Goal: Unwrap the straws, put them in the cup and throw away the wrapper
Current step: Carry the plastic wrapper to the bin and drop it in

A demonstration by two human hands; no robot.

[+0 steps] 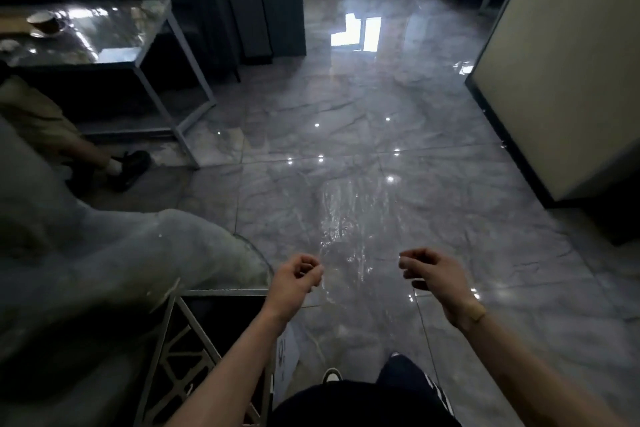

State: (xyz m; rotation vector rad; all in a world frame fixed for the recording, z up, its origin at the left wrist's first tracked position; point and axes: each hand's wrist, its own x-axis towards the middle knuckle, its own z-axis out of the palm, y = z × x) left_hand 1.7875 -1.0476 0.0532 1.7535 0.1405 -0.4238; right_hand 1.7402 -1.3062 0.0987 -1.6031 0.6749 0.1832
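No straw, wrapper or drinking cup shows in the head view. My left hand [298, 279] hangs over the glossy floor with its fingers curled in and thumb touching the forefinger; nothing is visible in it. My right hand [433, 279] is level with it to the right, fingers loosely bent and the thumb apart from them, holding nothing. Both forearms reach in from the bottom edge.
A round glass-topped table [239, 253] on a metal lattice base stands at lower left. A glass side table [138, 45] bearing a teacup [45, 22] is far left. A seated person's leg and shoe [128, 166] lie between them. A beige partition [554, 80] bounds the right.
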